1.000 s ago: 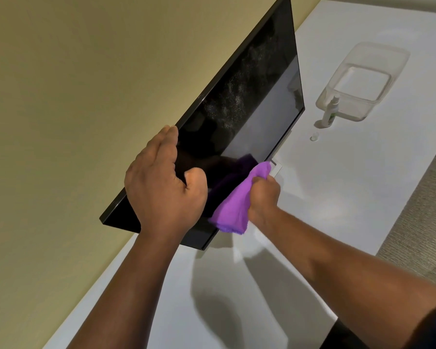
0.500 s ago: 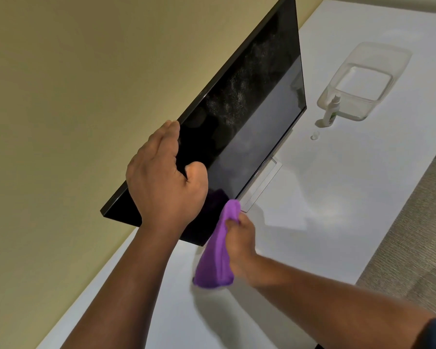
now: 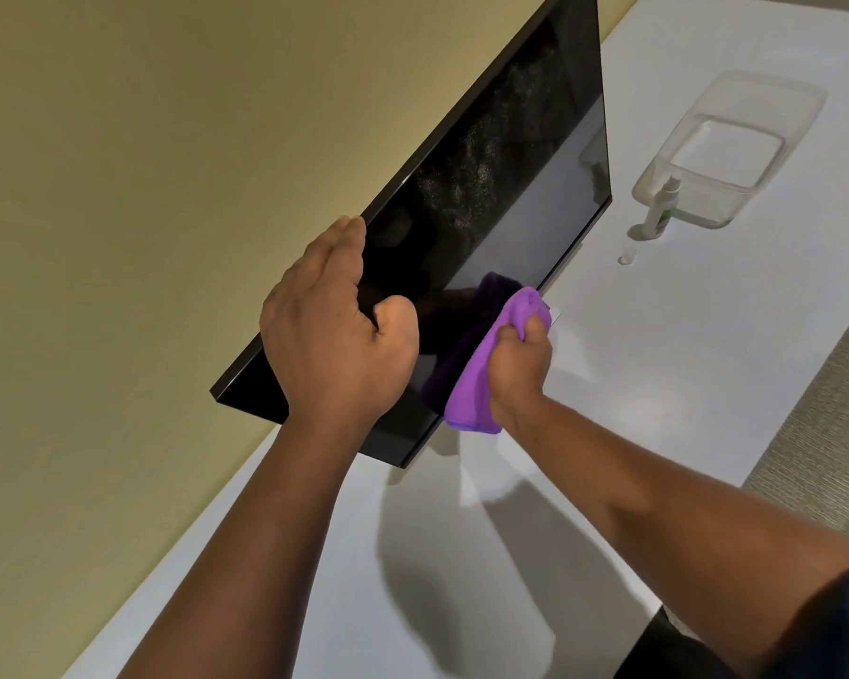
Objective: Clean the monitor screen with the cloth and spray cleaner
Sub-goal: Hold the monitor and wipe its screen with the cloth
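My left hand grips the top edge of the flat black monitor, fingers over the back, thumb on the glass. My right hand holds the bunched purple cloth tight & presses it on the screen's low part, near the bottom edge. Dusty specks show higher up the screen. On the white bench, past the monitor: small white spray bottle, touching a see-thru plastic tub. Tiny clear cap lies nearby.
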Demonstrator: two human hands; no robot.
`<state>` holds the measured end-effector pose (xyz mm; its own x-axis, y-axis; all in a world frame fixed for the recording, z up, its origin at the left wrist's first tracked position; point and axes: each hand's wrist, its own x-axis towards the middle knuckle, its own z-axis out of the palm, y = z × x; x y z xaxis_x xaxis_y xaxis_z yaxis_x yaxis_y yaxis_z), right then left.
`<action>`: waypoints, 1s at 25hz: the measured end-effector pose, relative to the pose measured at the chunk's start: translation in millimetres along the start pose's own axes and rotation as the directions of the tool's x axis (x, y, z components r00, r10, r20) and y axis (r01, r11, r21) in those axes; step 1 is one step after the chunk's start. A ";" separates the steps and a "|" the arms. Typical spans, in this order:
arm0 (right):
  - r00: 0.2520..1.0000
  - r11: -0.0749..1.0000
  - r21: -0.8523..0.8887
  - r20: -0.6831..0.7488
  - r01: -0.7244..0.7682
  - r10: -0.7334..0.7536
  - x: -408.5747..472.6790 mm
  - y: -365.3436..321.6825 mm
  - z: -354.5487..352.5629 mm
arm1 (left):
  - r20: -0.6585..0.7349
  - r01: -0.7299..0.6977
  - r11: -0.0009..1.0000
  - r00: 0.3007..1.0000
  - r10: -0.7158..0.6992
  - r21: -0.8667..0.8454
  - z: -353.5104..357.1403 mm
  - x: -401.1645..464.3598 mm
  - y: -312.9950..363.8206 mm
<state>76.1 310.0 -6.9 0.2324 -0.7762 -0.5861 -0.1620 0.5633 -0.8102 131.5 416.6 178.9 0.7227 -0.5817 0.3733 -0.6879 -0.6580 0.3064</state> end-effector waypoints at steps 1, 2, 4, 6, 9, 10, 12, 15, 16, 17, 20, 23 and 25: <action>1.000 0.999 -0.043 0.000 0.026 -0.026 -8.4 8.9 3.1 | 0.001 0.007 1.000 1.000 -0.007 -0.004 -0.1 -0.1 0.4; 0.998 0.994 -0.088 0.011 0.059 -0.058 -18.9 21.0 5.0 | 0.002 0.010 1.000 1.000 -0.010 -0.005 0.2 0.0 0.8; 0.990 0.973 -0.191 0.083 0.128 -0.114 -44.2 54.4 5.4 | 0.003 0.012 1.000 1.000 -0.012 -0.005 0.8 0.8 0.8; 0.972 0.947 -0.260 0.189 0.187 -0.139 -71.5 86.6 0.6 | 0.004 0.014 1.000 1.000 -0.014 -0.004 0.5 1.4 0.4; 0.950 0.966 -0.206 0.299 0.157 -0.091 -92.5 108.2 -7.4 | 0.016 0.010 1.000 1.000 -0.010 -0.007 -1.0 0.6 0.6; 0.957 0.972 -0.198 0.284 0.125 -0.065 -89.4 102.7 -8.5 | 0.018 0.009 1.000 1.000 -0.009 -0.004 -0.8 0.6 0.6; 0.981 0.982 -0.168 0.182 0.090 -0.059 -69.4 82.6 -8.8 | 0.018 0.019 1.000 1.000 -0.019 -0.003 -0.7 1.0 0.8; 0.992 0.989 -0.099 0.073 0.110 -0.103 -34.6 42.8 -11.7 | 0.007 0.034 0.999 0.999 -0.034 -0.009 -0.6 1.9 2.5; 0.991 0.988 -0.095 0.062 0.123 -0.117 -29.1 35.9 -11.6 | 0.004 0.033 0.999 0.999 -0.033 -0.011 -0.2 2.0 2.9; 0.990 0.986 -0.104 0.066 0.133 -0.127 -29.6 32.8 -9.6 | 0.002 0.031 0.999 1.000 -0.031 -0.015 0.3 2.2 3.0; 0.979 0.971 -0.199 0.180 0.133 -0.097 -51.7 46.5 -0.9 | -0.008 0.028 0.999 1.000 -0.029 -0.021 1.4 3.2 3.0; 0.967 0.989 -0.151 0.251 0.005 0.033 -64.2 56.2 -2.3 | -0.014 0.026 0.999 1.000 -0.027 -0.020 1.3 3.5 2.4; 0.980 0.996 -0.039 0.179 -0.082 0.088 -47.4 40.1 -7.5 | -0.011 0.024 1.000 1.000 -0.024 -0.017 1.3 4.3 2.5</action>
<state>51.3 367.3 -11.6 0.3852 -0.6606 -0.6443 -0.2178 0.6134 -0.7591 132.9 411.8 180.2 0.7383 -0.5603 0.3754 -0.6714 -0.6635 0.3302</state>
